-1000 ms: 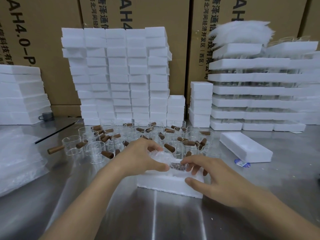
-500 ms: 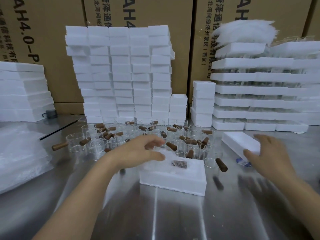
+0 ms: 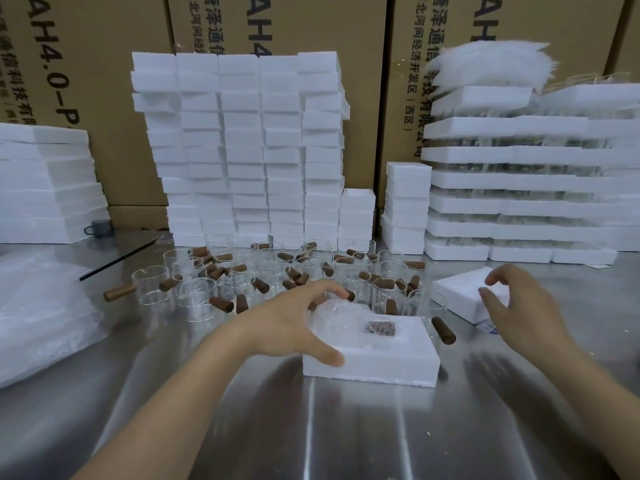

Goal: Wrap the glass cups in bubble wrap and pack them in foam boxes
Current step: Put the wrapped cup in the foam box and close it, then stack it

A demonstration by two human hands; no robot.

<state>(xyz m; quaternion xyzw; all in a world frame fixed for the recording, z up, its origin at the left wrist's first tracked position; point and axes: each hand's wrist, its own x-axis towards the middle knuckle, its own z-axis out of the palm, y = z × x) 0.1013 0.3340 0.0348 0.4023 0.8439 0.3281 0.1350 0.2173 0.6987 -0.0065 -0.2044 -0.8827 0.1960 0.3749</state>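
An open white foam box [image 3: 388, 362] lies on the steel table in front of me. A bubble-wrapped glass cup [image 3: 341, 318] sits in its hollow, with the brown handle end [image 3: 381, 329] showing. My left hand [image 3: 294, 327] reaches over the box's left side, thumb on the front rim, fingers spread above the wrapped cup. My right hand [image 3: 519, 313] hovers with curled fingers over a foam lid [image 3: 460, 292] lying to the right; I cannot tell if it touches it. Behind the box stand several bare glass cups [image 3: 197, 296] with brown wooden handles.
Tall stacks of foam boxes [image 3: 242, 150] rise behind the cups, with more stacks at the left [image 3: 45, 188] and right [image 3: 519, 188]. A pile of bubble wrap [image 3: 38, 313] lies at the left. Cardboard cartons [image 3: 311, 22] form the back wall. A loose brown handle [image 3: 443, 330] lies beside the box.
My right hand left the box and moved right to the foam lid. My left hand stayed over the wrapped cup, now spread wider with the thumb on the front rim.
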